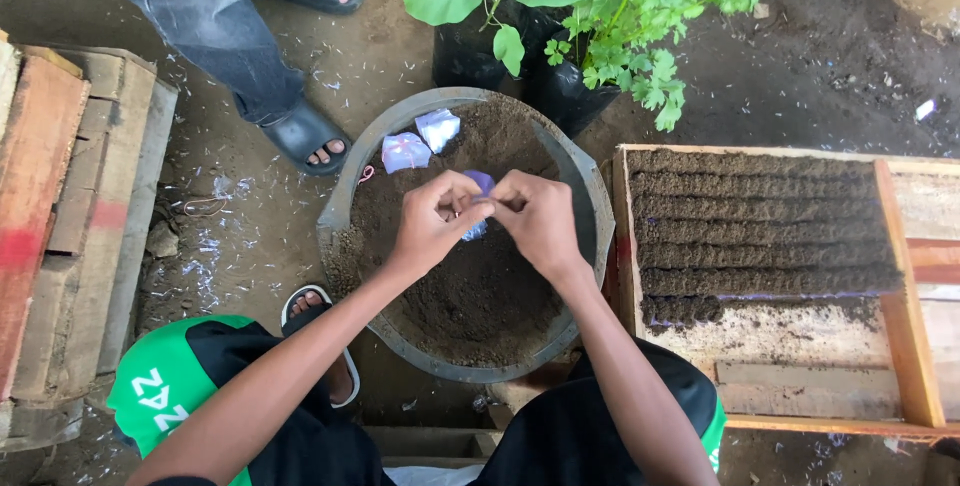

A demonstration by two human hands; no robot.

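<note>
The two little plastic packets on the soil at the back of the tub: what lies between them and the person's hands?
In the head view, only bare dark soil separates the packets from the left hand and right hand, which pinch a small bluish bag.

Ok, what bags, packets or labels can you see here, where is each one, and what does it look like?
Two small packets: on the soil at the basin's far rim, pale blue-white, folded plastic.
Small bag: pinched between left hand and right hand, bluish, mostly hidden.
Two black plastic grow bags: behind the basin, holding leafy seedlings.
No signs or screens.
</note>
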